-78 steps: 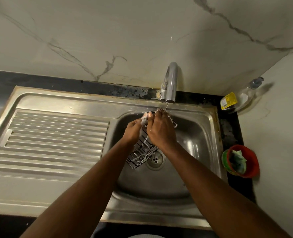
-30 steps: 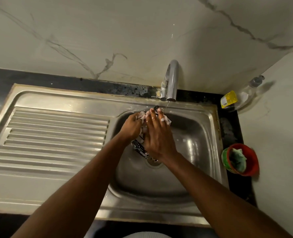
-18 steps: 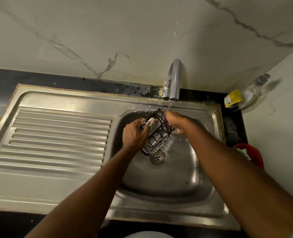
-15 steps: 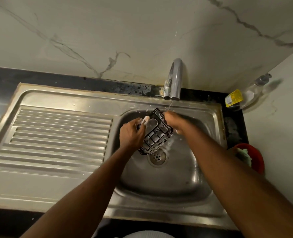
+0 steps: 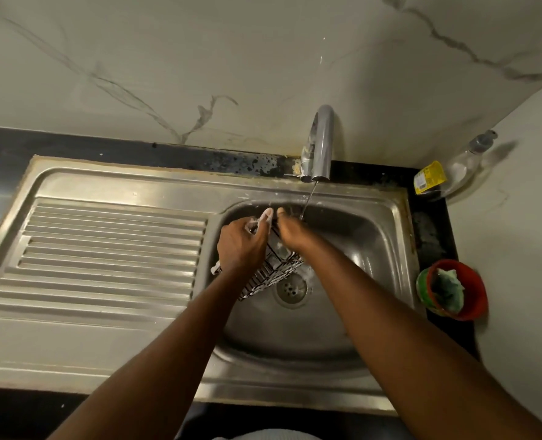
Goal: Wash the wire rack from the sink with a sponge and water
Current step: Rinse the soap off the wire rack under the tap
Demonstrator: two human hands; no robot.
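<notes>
forearms: both reach from the bottom edge up over the front rim of the sink (image 5: 295, 392) into the basin.
drain: the round strainer (image 5: 292, 289) sits at the basin's middle, just right of the rack's lower corner.
wire rack: the black wire rack (image 5: 274, 274) is held tilted inside the basin, above its floor, between the two hands; its lower end points toward the drain and its upper end is hidden by the hands.
left hand: the left hand (image 5: 241, 246) has its fingers curled round the rack's left side and grips it; white foam clings to the fingertips, and a small pale scrap (image 5: 215, 268) shows under the wrist, too unclear to name.
right hand: the right hand (image 5: 292, 233) lies against the rack's upper right side with the thumb up; its fingers are hidden behind the hand, so i cannot tell how far they are closed or what they hold.
water: a thin stream (image 5: 307, 201) falls from the faucet (image 5: 322, 144) just right of the right hand.
drainboard: the ribbed steel drainboard (image 5: 111, 249) lies left of the basin.
tabletop: on the dark tabletop (image 5: 431, 236) right of the sink stands a red cup (image 5: 473, 300) with a greenish cloth (image 5: 447, 290) inside.
corner: a clear bottle (image 5: 453, 169) with a yellow label leans there.
wall: pale veined marble (image 5: 200, 58).
</notes>
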